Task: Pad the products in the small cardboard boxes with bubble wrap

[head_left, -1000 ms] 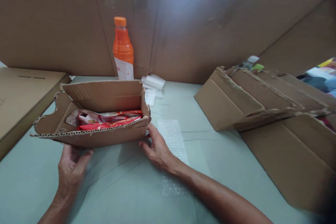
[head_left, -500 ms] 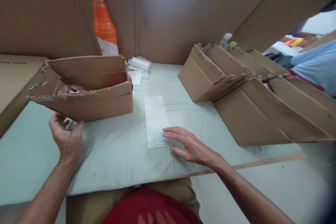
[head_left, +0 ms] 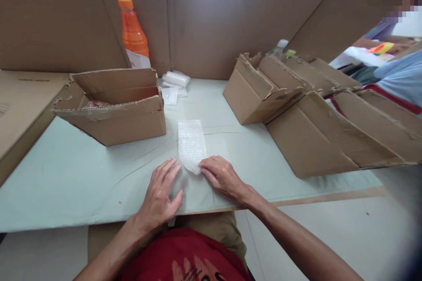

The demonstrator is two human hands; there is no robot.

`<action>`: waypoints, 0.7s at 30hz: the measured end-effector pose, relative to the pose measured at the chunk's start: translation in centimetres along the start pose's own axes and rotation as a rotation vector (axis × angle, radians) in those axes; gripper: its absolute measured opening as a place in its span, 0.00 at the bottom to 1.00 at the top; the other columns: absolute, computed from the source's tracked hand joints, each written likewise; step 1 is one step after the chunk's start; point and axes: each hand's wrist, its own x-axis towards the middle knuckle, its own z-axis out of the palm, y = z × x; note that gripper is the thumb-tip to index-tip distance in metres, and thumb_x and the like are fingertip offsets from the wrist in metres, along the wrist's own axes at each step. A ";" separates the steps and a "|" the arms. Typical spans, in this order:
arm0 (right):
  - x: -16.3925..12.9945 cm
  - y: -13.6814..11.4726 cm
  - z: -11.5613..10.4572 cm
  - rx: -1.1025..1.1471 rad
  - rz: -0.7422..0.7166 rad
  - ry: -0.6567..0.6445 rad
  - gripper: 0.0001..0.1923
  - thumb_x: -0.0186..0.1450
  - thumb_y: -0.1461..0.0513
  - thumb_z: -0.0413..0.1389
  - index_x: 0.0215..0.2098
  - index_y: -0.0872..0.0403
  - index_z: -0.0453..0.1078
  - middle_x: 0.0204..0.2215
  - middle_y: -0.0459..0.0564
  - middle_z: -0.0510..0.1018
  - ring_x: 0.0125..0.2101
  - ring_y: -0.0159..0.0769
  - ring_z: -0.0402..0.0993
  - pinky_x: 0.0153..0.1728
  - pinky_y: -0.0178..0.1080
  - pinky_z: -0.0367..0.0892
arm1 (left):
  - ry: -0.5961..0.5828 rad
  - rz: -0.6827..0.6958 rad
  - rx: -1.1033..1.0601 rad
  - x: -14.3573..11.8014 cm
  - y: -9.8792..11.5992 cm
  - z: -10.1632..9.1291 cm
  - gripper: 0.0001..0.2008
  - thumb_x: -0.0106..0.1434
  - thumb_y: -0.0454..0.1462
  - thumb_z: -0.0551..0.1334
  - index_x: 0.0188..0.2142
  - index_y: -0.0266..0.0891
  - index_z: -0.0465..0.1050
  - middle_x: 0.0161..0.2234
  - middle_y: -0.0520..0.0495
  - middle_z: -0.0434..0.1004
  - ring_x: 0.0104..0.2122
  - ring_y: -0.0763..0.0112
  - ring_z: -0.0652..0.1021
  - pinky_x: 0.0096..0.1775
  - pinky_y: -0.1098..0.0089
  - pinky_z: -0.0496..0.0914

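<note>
A flat, clear strip of bubble wrap (head_left: 191,140) lies on the pale green tabletop cover (head_left: 224,149). My right hand (head_left: 222,177) pinches its near right corner between thumb and fingers, and the near end curls up slightly there. Just left of that end is my left hand (head_left: 164,191), empty, thumb and fingers apart. To the left stands an open cardboard box (head_left: 132,125) with torn upper edges; something reddish and clear-wrapped (head_left: 95,104) shows partly inside it.
Folded bubble wrap pieces (head_left: 176,80) lie at the back, near an orange bottle (head_left: 134,35). Open cardboard bins (head_left: 313,136) stand on the right, a clear bottle (head_left: 280,47) behind them. Cardboard panels (head_left: 204,17) wall off the back. A co-worker's blue sleeve (head_left: 400,74) shows far right.
My left hand has left the cardboard box and come right, close to the bubble wrap. My right hand has closed on the wrap's near corner and lifted it a little.
</note>
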 end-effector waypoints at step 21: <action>-2.5 -3.0 -0.5 -0.065 -0.054 0.008 0.16 0.68 0.65 0.55 0.54 0.53 0.72 0.52 0.58 0.78 0.50 0.49 0.73 0.47 0.51 0.69 | -0.123 -0.529 -0.130 4.4 -0.7 2.8 0.33 0.62 0.37 0.61 0.66 0.39 0.58 0.36 0.49 0.78 0.33 0.67 0.78 0.38 0.66 0.72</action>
